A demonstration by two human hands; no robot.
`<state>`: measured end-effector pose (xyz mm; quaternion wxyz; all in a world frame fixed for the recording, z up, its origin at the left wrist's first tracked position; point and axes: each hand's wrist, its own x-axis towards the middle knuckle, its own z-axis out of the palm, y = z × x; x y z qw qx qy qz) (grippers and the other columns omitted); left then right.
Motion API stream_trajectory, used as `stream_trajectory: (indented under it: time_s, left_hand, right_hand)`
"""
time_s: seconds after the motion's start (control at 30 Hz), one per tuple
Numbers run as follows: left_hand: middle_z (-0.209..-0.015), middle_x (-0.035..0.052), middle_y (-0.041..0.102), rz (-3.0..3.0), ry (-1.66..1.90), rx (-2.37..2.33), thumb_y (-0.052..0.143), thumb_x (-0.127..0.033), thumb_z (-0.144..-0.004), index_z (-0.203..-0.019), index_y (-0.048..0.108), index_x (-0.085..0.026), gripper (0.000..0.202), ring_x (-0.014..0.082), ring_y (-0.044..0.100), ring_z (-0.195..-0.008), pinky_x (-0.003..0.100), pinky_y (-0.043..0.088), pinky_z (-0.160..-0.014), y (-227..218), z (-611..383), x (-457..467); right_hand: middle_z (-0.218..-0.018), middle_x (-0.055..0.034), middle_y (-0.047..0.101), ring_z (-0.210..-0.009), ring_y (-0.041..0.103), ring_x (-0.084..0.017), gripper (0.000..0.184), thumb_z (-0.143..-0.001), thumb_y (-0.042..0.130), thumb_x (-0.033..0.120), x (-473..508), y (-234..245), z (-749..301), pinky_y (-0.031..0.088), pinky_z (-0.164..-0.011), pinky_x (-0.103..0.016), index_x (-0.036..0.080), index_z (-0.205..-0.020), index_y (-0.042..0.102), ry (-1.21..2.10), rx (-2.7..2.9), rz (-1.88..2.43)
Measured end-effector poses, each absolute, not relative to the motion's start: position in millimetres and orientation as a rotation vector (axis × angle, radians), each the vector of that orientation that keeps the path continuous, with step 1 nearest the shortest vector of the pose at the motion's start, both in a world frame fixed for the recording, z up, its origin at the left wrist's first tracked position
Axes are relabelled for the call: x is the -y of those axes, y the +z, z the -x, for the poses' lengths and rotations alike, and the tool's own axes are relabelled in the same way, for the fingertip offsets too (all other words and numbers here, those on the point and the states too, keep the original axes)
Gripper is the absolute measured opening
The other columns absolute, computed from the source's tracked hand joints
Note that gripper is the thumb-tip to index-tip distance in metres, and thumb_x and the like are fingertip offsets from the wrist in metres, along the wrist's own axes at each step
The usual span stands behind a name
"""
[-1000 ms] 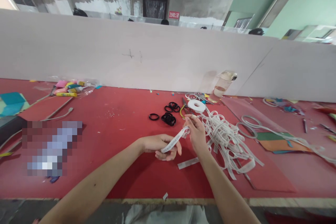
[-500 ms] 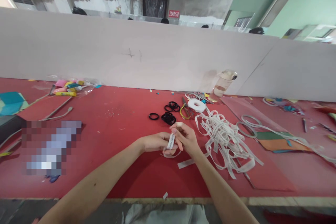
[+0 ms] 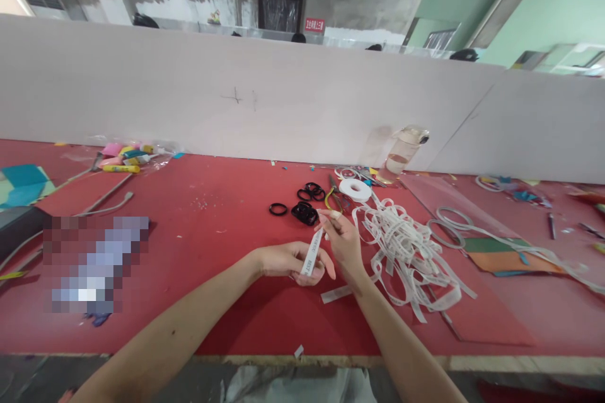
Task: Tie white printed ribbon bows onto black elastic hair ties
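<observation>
A white printed ribbon (image 3: 311,253) runs between my two hands over the red table. Its lower end is pinched in my left hand (image 3: 288,260), whose fingers are curled. The upper end sits between the fingertips of my right hand (image 3: 344,240), which is closed and higher up. Just beyond the hands lie black hair ties (image 3: 305,213), some in a clump, with a single black ring (image 3: 278,209) to their left. A heap of loose white ribbon (image 3: 406,252) spreads right beside my right forearm. Behind the heap is a white ribbon roll (image 3: 355,189).
Yellow-handled pliers (image 3: 334,200) lie behind the hair ties. A clear bottle (image 3: 405,152) stands against the white partition (image 3: 189,94). To the right are a white cable (image 3: 501,240) and coloured sheets (image 3: 510,255). Bagged colourful items (image 3: 125,157) lie at the back left.
My right hand has moved up and right, away from the left. The ribbon, curled around the left fingers before, is now stretched straighter between both hands.
</observation>
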<state>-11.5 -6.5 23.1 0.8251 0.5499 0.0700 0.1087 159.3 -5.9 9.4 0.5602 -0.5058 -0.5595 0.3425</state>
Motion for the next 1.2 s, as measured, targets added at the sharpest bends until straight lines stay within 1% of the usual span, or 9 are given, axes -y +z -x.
stream_trajectory:
  time_s: [0.17, 0.47, 0.63, 0.7, 0.77, 0.87, 0.93, 1.07, 1.2]
  left_hand:
    - [-0.064, -0.0028, 0.049, -1.274, 0.229, -0.159, 0.074, -0.038, -0.079, -0.105, 0.067, -0.014, 0.036, 0.0070, 0.041, -0.055, 0.022, 0.029, -0.054, 21.2, 11.5, 4.4]
    - [-0.070, -0.0011, 0.056, -1.378, 0.146, -0.131, 0.076, -0.041, -0.076, -0.108, 0.068, -0.015, 0.042, 0.0080, 0.049, -0.061, 0.022, 0.038, -0.062, 24.2, 8.0, 6.9]
    - [-0.069, -0.0011, 0.054, -1.327, 0.167, -0.068, 0.075, -0.044, -0.077, -0.111, 0.068, -0.014, 0.045, 0.0095, 0.047, -0.062, 0.024, 0.037, -0.063, 24.1, 6.1, 8.8]
    - [-0.064, -0.0018, 0.050, -1.315, 0.181, -0.054, 0.069, -0.048, -0.080, -0.108, 0.069, -0.013, 0.045, 0.0097, 0.043, -0.059, 0.025, 0.033, -0.061, 24.7, 6.2, 8.6]
    - [-0.062, -0.0016, 0.047, -1.318, 0.155, -0.029, 0.065, -0.052, -0.082, -0.106, 0.069, -0.012, 0.046, 0.0103, 0.039, -0.057, 0.026, 0.028, -0.058, 25.6, 6.4, 8.0]
    - [-0.063, -0.0006, 0.047, -1.327, 0.113, 0.001, 0.062, -0.055, -0.082, -0.104, 0.070, -0.012, 0.049, 0.0100, 0.034, -0.055, 0.027, 0.024, -0.055, 26.7, 5.9, 7.8]
    - [-0.062, -0.0006, 0.046, -1.324, 0.131, -0.018, 0.061, -0.058, -0.081, -0.103, 0.070, -0.012, 0.052, 0.0097, 0.032, -0.053, 0.027, 0.023, -0.054, 26.3, 4.9, 8.2]
    - [-0.057, -0.0023, 0.041, -1.299, 0.194, -0.110, 0.059, -0.066, -0.076, -0.099, 0.070, -0.010, 0.061, 0.0087, 0.026, -0.049, 0.027, 0.018, -0.050, 22.3, 2.9, 7.3]
    - [-0.054, -0.0032, 0.039, -1.264, 0.214, -0.117, 0.051, -0.070, -0.080, -0.099, 0.069, -0.010, 0.066, 0.0077, 0.023, -0.046, 0.027, 0.015, -0.048, 18.6, 3.2, 5.8]
  right_hand:
    - [-0.085, -0.0070, 0.073, -0.080, 0.070, -0.020, 0.031, -0.087, 0.058, 0.042, 8.4, 12.1, -156.5, 0.053, -0.073, -0.030, 0.017, -0.105, 0.066, 0.762, 1.339, 1.214]
    - [-0.087, -0.0083, 0.073, -0.080, 0.069, -0.020, 0.036, -0.091, 0.055, 0.046, 8.1, 9.9, -160.5, 0.053, -0.077, -0.033, 0.017, -0.108, 0.066, 0.665, 1.351, 1.261]
    - [-0.106, -0.0085, 0.071, -0.103, 0.065, -0.021, 0.035, -0.092, 0.052, 0.048, 15.8, 14.6, -156.8, 0.050, -0.092, -0.035, 0.021, -0.109, 0.067, 0.758, 1.483, 1.103]
    - [-0.097, -0.0070, 0.072, -0.095, 0.067, -0.020, 0.038, -0.095, 0.047, 0.050, 22.0, 19.4, -153.7, 0.051, -0.090, -0.034, 0.022, -0.108, 0.068, 0.967, 1.579, 0.978]
    - [-0.088, -0.0063, 0.071, -0.086, 0.066, -0.018, 0.041, -0.094, 0.045, 0.053, 27.4, 23.2, -151.3, 0.052, -0.081, -0.031, 0.021, -0.099, 0.071, 1.130, 1.680, 0.870]
    - [-0.080, -0.0049, 0.064, -0.074, 0.059, -0.016, 0.040, -0.090, 0.053, 0.053, 30.8, 24.9, -150.5, 0.048, -0.068, -0.027, 0.019, -0.079, 0.069, 1.169, 1.685, 0.839]
    - [-0.072, -0.0037, 0.059, -0.067, 0.054, -0.014, 0.041, -0.087, 0.056, 0.055, 30.5, 24.3, -151.5, 0.045, -0.063, -0.026, 0.018, -0.072, 0.065, 1.185, 1.632, 0.863]
    - [-0.071, -0.0040, 0.054, -0.069, 0.052, -0.016, 0.048, -0.081, 0.058, 0.064, 28.5, 24.9, -153.7, 0.045, -0.066, -0.029, 0.019, -0.063, 0.057, 1.194, 1.569, 0.805]
    - [-0.074, -0.0028, 0.054, -0.069, 0.052, -0.015, 0.044, -0.074, 0.071, 0.057, 27.6, 25.9, -152.9, 0.046, -0.066, -0.028, 0.019, -0.061, 0.052, 1.270, 1.493, 0.759]
